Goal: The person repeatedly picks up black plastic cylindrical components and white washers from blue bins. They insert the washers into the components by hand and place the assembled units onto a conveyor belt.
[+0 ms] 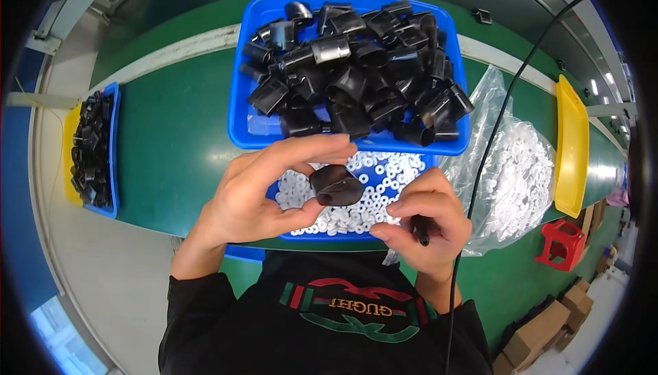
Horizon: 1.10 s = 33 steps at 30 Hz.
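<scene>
My left hand (pixel 264 193) grips a black plastic housing (pixel 336 185) between thumb and fingers, above a small blue tray (pixel 425 162) filled with white plastic rings (pixel 373 193). My right hand (pixel 428 221) is curled just right of the housing, fingers pinched together, with a thin black stick-like tool (pixel 422 232) held in the fist. Whether a ring is pinched in the fingertips cannot be told. Behind the small tray stands a large blue tray (pixel 250 53) heaped with several black plastic housings (pixel 356 66).
A clear bag of white rings (pixel 517 169) lies at the right beside a yellow tray (pixel 572 149). A blue bin of black parts (pixel 96 149) sits at the left on the green belt (pixel 178 135). A black cable (pixel 486 155) runs down the right. Red stool (pixel 561 243) and cardboard boxes (pixel 541 334) stand lower right.
</scene>
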Each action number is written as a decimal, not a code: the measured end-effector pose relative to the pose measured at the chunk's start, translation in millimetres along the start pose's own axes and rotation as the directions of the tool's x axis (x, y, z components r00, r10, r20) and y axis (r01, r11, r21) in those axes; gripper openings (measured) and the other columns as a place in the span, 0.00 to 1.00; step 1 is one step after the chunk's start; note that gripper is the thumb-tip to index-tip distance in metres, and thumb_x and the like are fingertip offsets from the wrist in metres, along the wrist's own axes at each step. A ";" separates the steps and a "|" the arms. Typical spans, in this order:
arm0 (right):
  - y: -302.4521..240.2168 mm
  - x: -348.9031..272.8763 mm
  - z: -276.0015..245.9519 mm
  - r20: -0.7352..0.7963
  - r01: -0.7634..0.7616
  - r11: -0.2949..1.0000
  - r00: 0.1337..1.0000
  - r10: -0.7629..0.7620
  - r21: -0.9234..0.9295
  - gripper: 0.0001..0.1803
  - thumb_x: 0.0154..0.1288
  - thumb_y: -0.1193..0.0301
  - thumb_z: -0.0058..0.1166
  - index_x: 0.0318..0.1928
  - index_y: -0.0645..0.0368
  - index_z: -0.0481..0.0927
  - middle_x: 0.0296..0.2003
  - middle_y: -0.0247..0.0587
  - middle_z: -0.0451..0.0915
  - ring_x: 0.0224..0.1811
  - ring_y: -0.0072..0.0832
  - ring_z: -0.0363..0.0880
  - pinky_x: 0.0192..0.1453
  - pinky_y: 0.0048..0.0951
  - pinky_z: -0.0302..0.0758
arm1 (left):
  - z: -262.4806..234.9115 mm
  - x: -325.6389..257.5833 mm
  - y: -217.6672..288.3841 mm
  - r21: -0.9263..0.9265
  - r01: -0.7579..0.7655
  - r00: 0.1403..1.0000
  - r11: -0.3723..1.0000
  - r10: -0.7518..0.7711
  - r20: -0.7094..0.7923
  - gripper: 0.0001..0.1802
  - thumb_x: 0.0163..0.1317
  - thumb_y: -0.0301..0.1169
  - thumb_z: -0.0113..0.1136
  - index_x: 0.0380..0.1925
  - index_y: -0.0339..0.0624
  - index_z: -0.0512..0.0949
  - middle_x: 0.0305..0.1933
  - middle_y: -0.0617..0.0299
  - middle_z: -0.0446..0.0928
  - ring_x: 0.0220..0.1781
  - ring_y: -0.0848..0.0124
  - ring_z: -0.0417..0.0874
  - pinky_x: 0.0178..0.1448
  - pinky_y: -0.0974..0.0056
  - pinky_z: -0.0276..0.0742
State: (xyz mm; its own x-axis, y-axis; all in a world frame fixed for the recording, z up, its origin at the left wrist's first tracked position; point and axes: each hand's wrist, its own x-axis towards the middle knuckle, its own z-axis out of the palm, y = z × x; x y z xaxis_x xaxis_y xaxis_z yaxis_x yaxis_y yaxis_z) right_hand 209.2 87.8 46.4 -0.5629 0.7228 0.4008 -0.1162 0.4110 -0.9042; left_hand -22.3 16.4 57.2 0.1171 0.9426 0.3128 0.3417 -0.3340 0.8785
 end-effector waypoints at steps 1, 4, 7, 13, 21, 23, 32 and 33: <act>-0.7 2.6 1.0 0.019 0.010 1.000 1.000 -0.009 -0.010 0.19 0.43 0.77 0.78 0.38 0.59 0.85 0.33 0.35 0.77 0.24 0.17 0.69 0.21 0.19 0.62 | 1.7 -1.6 0.8 -0.026 0.021 1.000 0.999 -0.021 0.010 0.40 0.49 0.20 0.72 0.64 0.32 0.67 0.54 0.39 0.80 0.54 0.52 0.85 0.51 0.59 0.83; -1.3 8.5 8.0 0.092 0.038 0.999 0.995 -0.035 -0.021 0.20 0.44 0.76 0.78 0.41 0.59 0.86 0.33 0.35 0.77 0.27 0.21 0.72 0.26 0.21 0.65 | 5.5 -3.8 2.7 -0.091 0.075 0.996 0.993 -0.070 0.059 0.44 0.47 0.20 0.72 0.66 0.34 0.63 0.55 0.39 0.80 0.52 0.53 0.86 0.48 0.60 0.83; -1.2 12.1 12.8 0.164 0.002 1.000 0.986 0.003 -0.031 0.25 0.44 0.73 0.78 0.47 0.58 0.85 0.34 0.35 0.76 0.30 0.24 0.72 0.27 0.23 0.67 | 5.5 -4.7 6.0 -0.107 0.074 0.995 0.991 -0.067 0.069 0.44 0.48 0.19 0.72 0.66 0.33 0.62 0.56 0.37 0.79 0.53 0.51 0.86 0.50 0.56 0.83; -0.9 4.7 17.8 0.172 -0.044 0.997 0.984 0.053 -0.057 0.29 0.42 0.75 0.78 0.50 0.58 0.83 0.35 0.36 0.75 0.30 0.24 0.71 0.28 0.24 0.67 | 1.8 -9.9 -1.1 -0.178 -0.014 0.995 0.984 0.032 0.098 0.44 0.49 0.17 0.69 0.67 0.34 0.60 0.59 0.32 0.75 0.55 0.43 0.83 0.58 0.46 0.80; 5.9 4.1 18.8 0.155 0.033 0.996 0.988 -0.020 -0.081 0.27 0.41 0.75 0.78 0.46 0.62 0.84 0.35 0.36 0.75 0.25 0.17 0.66 0.24 0.19 0.59 | 5.9 -9.4 -6.6 -0.181 0.041 0.994 0.983 -0.022 0.105 0.47 0.43 0.20 0.73 0.67 0.34 0.62 0.59 0.35 0.76 0.57 0.46 0.83 0.61 0.48 0.78; 3.1 5.5 17.9 0.148 0.041 0.991 0.989 -0.023 -0.124 0.27 0.41 0.75 0.78 0.47 0.61 0.84 0.35 0.36 0.76 0.27 0.20 0.71 0.26 0.21 0.65 | 6.7 -7.7 -5.6 -0.150 0.087 0.991 0.985 -0.070 0.118 0.47 0.42 0.24 0.75 0.66 0.34 0.65 0.58 0.39 0.78 0.58 0.49 0.82 0.60 0.52 0.79; -3.4 9.3 6.1 0.147 0.056 0.910 0.989 0.005 -0.410 0.25 0.43 0.76 0.74 0.46 0.57 0.84 0.32 0.36 0.77 0.26 0.27 0.78 0.24 0.26 0.75 | 3.3 -7.2 -6.6 0.103 0.116 0.981 0.988 -0.131 0.147 0.43 0.41 0.30 0.78 0.62 0.35 0.72 0.56 0.48 0.81 0.56 0.56 0.84 0.55 0.57 0.81; -4.5 8.7 4.8 0.149 0.051 0.909 0.989 0.012 -0.413 0.25 0.43 0.76 0.75 0.46 0.57 0.84 0.32 0.36 0.77 0.26 0.27 0.78 0.24 0.26 0.75 | 4.4 -8.2 -7.1 0.075 0.140 0.978 0.987 -0.150 0.143 0.43 0.42 0.30 0.77 0.62 0.35 0.72 0.57 0.49 0.81 0.56 0.55 0.83 0.55 0.57 0.81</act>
State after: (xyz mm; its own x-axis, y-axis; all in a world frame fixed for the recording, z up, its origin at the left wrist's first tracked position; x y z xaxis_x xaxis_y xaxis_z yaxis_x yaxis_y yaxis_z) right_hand 200.9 89.5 53.3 -0.6803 0.6366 0.3632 0.2037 0.6403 -0.7406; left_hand -21.7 11.0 46.8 0.1966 0.9727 0.1231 0.4233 -0.1975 0.8842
